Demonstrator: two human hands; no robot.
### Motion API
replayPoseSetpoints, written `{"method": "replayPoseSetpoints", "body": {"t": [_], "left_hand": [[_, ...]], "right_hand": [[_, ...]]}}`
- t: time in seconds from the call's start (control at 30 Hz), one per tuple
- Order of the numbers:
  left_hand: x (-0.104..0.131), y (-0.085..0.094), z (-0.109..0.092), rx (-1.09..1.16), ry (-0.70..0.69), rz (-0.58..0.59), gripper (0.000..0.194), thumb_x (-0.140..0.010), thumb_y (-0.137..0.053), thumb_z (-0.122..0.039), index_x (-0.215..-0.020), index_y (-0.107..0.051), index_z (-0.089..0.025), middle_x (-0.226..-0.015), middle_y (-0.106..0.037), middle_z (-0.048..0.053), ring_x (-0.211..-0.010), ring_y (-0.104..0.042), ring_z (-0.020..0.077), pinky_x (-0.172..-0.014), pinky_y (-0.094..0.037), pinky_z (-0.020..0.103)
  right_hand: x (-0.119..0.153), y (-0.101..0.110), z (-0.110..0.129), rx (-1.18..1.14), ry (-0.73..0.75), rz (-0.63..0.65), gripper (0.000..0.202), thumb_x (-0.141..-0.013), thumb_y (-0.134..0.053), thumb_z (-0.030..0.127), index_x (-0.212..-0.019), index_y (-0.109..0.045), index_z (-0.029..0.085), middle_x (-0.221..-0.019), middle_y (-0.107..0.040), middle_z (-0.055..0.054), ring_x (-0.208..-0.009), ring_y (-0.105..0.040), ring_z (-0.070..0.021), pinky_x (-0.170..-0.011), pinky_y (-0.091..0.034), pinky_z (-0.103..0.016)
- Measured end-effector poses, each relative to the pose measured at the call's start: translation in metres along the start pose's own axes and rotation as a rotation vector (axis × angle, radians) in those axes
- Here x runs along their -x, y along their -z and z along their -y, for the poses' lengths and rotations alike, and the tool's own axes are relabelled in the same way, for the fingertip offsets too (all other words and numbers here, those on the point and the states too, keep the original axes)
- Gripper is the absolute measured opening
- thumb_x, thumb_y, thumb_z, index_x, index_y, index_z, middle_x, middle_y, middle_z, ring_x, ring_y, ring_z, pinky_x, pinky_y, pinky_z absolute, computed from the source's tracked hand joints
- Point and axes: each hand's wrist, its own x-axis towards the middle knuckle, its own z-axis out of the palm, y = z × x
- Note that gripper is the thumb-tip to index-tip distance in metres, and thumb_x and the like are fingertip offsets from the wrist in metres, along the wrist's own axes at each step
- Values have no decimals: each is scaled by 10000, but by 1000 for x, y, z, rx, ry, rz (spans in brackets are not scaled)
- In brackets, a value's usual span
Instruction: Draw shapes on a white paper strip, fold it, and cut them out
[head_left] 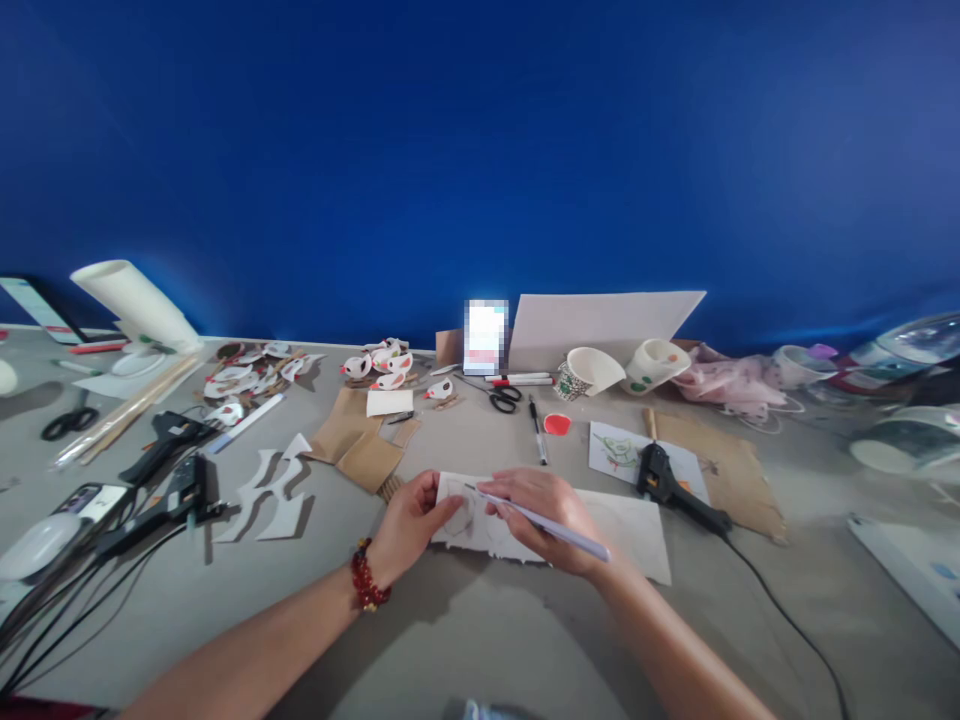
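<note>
A long strip of white paper [630,535] with a ragged near edge lies on the table in front of me. My left hand [412,520] pinches its left end, thumb on top and fingers curled at the edge. A light purple pen [566,535] is gripped in my right hand [544,505], which rests over the middle of the strip. The pen's thin tip points left, close above the paper; whether it touches I cannot tell. Faint drawn lines show on the paper beside my left thumb. Brown cardboard pieces [367,455] lie just beyond my left hand.
At left are black glue guns [184,490] with cables and white paper cutouts [281,495]. Several painted paper birds [394,365] sit at the back, near black-handled scissors [504,400] and paper cups [585,372]. Another glue gun [675,490] lies right, over a drawing and cardboard.
</note>
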Motion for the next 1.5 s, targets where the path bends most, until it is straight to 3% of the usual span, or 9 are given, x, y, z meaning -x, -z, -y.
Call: {"method": "replayPoseSetpoints", "body": {"t": [1.23,1.5], "left_hand": [[1,-2,-3,-66,11,0,410,-703,-772,-497,-848,-628,-141,-745,-707,32,-636,-629,149,-595,-496,239],[3,-2,1,-71,-3,23,391,-719,-766,-487,-851,-627,-147,-776,-708,34,-665,-628,149,-613,-492,235]], "right_hand": [[-2,-3,-5,-5,12,79,299,-994,-408,252,-1171,-639,185,-1033,-741,-98,-1011,-680,-210,-888,-536,-334],[-4,8,-3,-11,72,113,295,-1001,-412,275,-1173,-631,176,-1013,-735,-103,-952,-690,-204,-831,-541,-307]]}}
